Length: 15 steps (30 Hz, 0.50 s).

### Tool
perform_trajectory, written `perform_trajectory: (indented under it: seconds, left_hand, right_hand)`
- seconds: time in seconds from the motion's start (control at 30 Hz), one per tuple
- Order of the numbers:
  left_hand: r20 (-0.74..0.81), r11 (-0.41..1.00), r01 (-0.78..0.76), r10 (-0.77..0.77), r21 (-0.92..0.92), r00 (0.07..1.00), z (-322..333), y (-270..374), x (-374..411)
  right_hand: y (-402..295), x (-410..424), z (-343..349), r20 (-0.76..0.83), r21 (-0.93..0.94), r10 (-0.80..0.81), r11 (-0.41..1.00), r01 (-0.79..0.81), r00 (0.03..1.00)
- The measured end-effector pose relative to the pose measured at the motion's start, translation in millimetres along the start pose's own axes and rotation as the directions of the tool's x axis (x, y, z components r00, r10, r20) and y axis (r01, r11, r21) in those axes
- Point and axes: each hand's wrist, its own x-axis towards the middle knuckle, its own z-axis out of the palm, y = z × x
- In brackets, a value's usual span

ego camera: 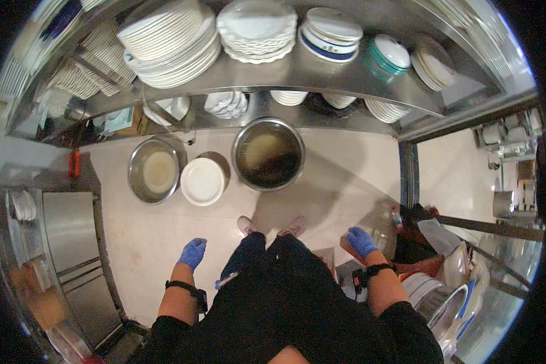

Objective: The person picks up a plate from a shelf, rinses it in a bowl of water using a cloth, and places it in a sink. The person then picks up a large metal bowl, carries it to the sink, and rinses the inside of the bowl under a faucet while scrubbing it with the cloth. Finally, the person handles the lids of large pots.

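Note:
My left hand, in a blue glove, hangs over the floor with its fingers curled and nothing visible in them. On the other side my right hand, also gloved in blue, has its fingers folded in. A brown surface shows beside and below it; whether the hand touches it I cannot tell. Ahead of my feet a large metal bowl stands on the floor, dark liquid inside it. To its left are a white round tub and a second metal bowl with pale contents.
A steel shelf ahead bears stacks of white plates and blue-rimmed dishes. More dishes stand on the lower level. Steel cabinet doors stand at left. A metal pot and bags crowd the right side, near a dark post.

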Motion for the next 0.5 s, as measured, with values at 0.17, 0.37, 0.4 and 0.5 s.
perform_trajectory:
  seconds: [0.17,0.37,0.4,0.5]
  left_hand:
    - [0.012,0.998,0.023,-0.024,0.055,1.0,-35,-26,38]
    - [-0.059,0.992,0.078,-0.072,0.095,0.996,-38,-45,84]
    - [-0.048,0.994,0.095,-0.093,0.053,0.995,-32,-41,89]
    - [-0.05,0.982,-0.065,0.075,0.18,0.996,1,-71,117]
  right_hand:
    - [25,31,52,0.094,-0.252,-0.333,0.904,0.346,0.938]
    - [-91,66,52,0.118,0.057,-0.04,0.998,0.034,0.992]
    - [-136,67,36,0.171,0.048,0.0,0.999,-0.009,0.985]
    - [-123,128,52,0.184,0.005,-0.089,0.996,0.09,0.979]
